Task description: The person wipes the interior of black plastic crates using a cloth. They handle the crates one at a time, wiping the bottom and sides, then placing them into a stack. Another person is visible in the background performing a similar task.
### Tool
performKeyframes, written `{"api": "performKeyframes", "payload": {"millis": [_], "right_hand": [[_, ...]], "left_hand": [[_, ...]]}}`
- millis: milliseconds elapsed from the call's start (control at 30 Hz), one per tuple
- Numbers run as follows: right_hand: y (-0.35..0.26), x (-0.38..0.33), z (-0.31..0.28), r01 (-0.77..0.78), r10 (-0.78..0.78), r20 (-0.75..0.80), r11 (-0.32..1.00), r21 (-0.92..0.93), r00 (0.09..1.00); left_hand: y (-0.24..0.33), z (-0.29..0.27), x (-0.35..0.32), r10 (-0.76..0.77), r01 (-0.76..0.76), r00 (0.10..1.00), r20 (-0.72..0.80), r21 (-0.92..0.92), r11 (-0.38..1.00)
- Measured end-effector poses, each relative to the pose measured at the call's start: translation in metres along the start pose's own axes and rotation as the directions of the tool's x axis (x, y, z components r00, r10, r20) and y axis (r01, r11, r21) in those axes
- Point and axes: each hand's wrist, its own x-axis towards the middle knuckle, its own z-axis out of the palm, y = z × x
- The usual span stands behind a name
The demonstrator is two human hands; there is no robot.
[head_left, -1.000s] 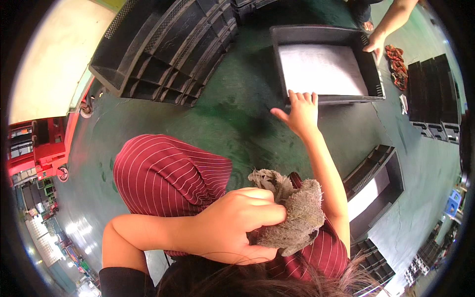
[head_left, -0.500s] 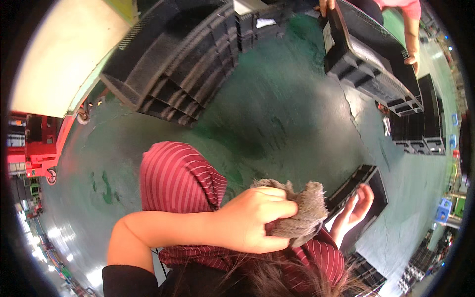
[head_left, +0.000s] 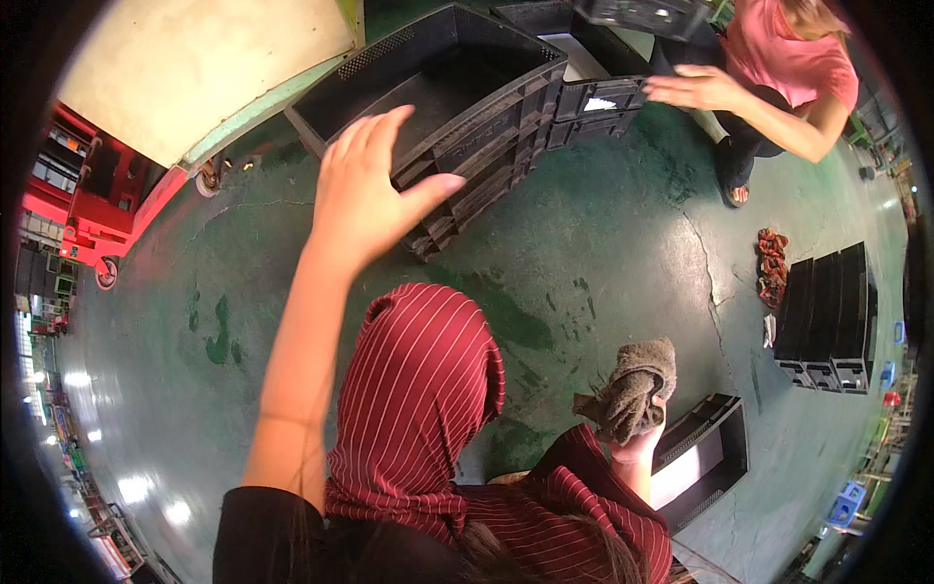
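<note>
My left hand (head_left: 362,195) is stretched out ahead with its fingers apart, over the near side of a stack of black plastic crates (head_left: 486,122). Whether it touches the rim I cannot tell. Nothing is in it. My right hand (head_left: 639,445) grips a bunched grey-brown cloth (head_left: 637,389), which hides most of its fingers. Just beyond that hand, at the lower right, a shallow black crate (head_left: 732,457) lies on the floor with something white and flat inside. Maroon striped fabric (head_left: 418,380) covers my knees.
A co-worker in a pink shirt (head_left: 788,54) is at the upper right, one hand (head_left: 696,88) extended near another black crate (head_left: 642,12). Several black crates (head_left: 827,321) stand at the right beside an orange-red bundle (head_left: 772,268). A red wheeled cart (head_left: 102,214) is at the left.
My left hand has let go of the cloth and reached forward to the crate stack. The cloth is now in my right hand. The co-worker's large crate has moved left and away.
</note>
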Motion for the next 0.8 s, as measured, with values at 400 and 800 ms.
{"api": "performKeyframes", "payload": {"millis": [400, 800], "right_hand": [[0.007, -0.001, 0.009, 0.327, -0.266, 0.245, 0.908, -0.261, 0.932], [-0.003, -0.023, -0.059, 0.697, -0.619, -0.408, 0.714, 0.062, 0.671]], "left_hand": [[-0.084, -0.069, 0.066, -0.261, 0.214, 0.959, -0.108, -0.329, 0.920], [0.057, -0.138, 0.041, 0.129, -0.321, 0.941, -0.312, -0.709, 0.627]]}}
